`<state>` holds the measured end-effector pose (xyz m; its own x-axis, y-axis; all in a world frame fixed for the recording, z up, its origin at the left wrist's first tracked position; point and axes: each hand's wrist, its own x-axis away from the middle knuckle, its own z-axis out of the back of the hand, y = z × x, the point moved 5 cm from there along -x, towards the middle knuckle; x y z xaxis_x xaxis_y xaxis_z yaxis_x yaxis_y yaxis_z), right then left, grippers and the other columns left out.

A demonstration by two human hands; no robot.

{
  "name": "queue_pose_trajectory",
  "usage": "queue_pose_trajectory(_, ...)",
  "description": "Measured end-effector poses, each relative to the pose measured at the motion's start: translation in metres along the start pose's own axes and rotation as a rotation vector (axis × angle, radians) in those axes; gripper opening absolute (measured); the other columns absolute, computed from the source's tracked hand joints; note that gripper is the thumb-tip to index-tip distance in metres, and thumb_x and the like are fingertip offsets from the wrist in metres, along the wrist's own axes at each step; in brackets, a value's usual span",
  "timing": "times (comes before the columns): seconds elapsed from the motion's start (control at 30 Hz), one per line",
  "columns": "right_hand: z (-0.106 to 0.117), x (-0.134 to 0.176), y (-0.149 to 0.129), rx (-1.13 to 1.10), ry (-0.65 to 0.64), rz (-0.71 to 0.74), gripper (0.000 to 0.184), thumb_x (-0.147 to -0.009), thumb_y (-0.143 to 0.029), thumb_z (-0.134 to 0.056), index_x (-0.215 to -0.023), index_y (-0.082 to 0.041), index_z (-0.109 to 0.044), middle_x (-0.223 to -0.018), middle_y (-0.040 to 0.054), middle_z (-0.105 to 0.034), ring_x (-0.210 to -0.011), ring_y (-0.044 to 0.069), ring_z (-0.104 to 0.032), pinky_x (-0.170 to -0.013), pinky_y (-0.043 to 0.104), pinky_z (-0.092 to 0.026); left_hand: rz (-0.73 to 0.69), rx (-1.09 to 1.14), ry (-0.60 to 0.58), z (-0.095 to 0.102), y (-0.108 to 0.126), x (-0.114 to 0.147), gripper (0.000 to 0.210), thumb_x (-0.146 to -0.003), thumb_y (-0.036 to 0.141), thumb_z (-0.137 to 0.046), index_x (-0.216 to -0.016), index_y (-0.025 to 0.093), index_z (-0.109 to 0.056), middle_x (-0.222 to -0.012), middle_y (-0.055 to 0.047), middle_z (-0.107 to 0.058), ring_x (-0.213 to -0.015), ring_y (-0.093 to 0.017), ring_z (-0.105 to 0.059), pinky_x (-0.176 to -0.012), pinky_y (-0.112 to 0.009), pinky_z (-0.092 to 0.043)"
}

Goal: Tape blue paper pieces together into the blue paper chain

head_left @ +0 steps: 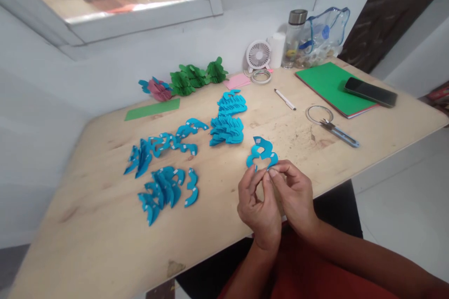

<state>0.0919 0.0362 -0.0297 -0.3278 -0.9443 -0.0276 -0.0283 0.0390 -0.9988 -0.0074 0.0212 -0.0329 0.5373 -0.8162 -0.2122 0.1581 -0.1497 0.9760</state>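
Observation:
Near the table's front edge, my left hand (pixel 259 205) and my right hand (pixel 293 194) meet, fingertips pinched on the lower ends of a blue paper cutout (pixel 265 148). Wavy-edged and curved, the cutout carries small pale squares and has an opening in its middle. My fingers hide its lower tips. To the left lie two groups of similar blue paper pieces, one row farther back (pixel 164 141) and one nearer cluster (pixel 163 187), with a single curved piece (pixel 191 188) beside it. Stacked blue cutouts (pixel 227 128) stand beyond my hands.
Folded green paper shapes (pixel 192 78) and a pink one (pixel 159 89) line the wall. A small fan (pixel 258 55), a bottle (pixel 294 39) and a clear bag (pixel 326 32) stand behind. Rightward lie a pen (pixel 285 99), tape roll (pixel 319 114), scissors-like cutter (pixel 340 133), green folder (pixel 329 84) and phone (pixel 370 92).

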Motion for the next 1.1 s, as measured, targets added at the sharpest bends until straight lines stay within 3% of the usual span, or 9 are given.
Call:
queue_pose_trajectory(0.37,0.004,0.0,-0.003,0.126,-0.036,0.081,0.005,-0.079,-0.021,-0.061,-0.075,-0.022,-0.063,-0.081,0.0022,-0.062,-0.082,0.019,-0.058,-0.079,0.035,-0.044,0.089,0.076,-0.019,0.004,-0.005,0.0,0.033,-0.078,0.02,-0.064,-0.111,0.02,-0.057,-0.084,-0.002,-0.071,-0.081,-0.015,-0.069,-0.084,-0.032,-0.055)
queue_pose_trajectory(0.63,0.002,0.005,-0.006,0.218,-0.167,0.218,0.018,-0.084,-0.017,-0.054,-0.094,-0.025,-0.067,-0.094,0.0048,-0.067,-0.094,0.02,-0.058,-0.086,0.039,-0.045,0.116,0.01,-0.002,0.007,-0.01,-0.008,0.034,-0.077,0.021,-0.063,-0.11,0.02,-0.057,-0.08,-0.002,-0.069,-0.079,-0.016,-0.068,-0.082,-0.034,-0.055)
queue_pose_trajectory(0.73,0.001,0.007,-0.004,0.197,-0.199,0.142,0.019,-0.084,-0.018,-0.053,-0.095,-0.024,-0.067,-0.099,0.0055,-0.067,-0.099,0.02,-0.058,-0.09,0.04,-0.044,0.118,-0.015,0.004,0.008,-0.012,-0.011,0.035,-0.077,0.02,-0.062,-0.11,0.02,-0.056,-0.079,-0.002,-0.068,-0.08,-0.017,-0.068,-0.082,-0.035,-0.054)
queue_pose_trajectory(0.97,-0.002,0.007,0.001,0.017,-0.277,-0.224,0.021,-0.083,-0.028,-0.052,-0.095,-0.022,-0.069,-0.101,0.0062,-0.067,-0.1,0.022,-0.061,-0.093,0.04,-0.043,0.101,-0.027,0.004,0.009,-0.012,-0.012,0.034,-0.076,0.019,-0.063,-0.109,0.019,-0.055,-0.081,-0.003,-0.069,-0.079,-0.015,-0.068,-0.081,-0.032,-0.054)
queue_pose_trajectory(1.1,0.0,0.007,0.003,0.032,-0.281,-0.218,0.021,-0.082,-0.029,-0.054,-0.094,-0.021,-0.069,-0.101,0.0061,-0.067,-0.101,0.021,-0.061,-0.094,0.039,-0.043,0.11,-0.014,0.001,0.009,-0.012,-0.011,0.032,-0.075,0.018,-0.063,-0.107,0.019,-0.057,-0.079,-0.002,-0.069,-0.076,-0.015,-0.068,-0.078,-0.03,-0.054)
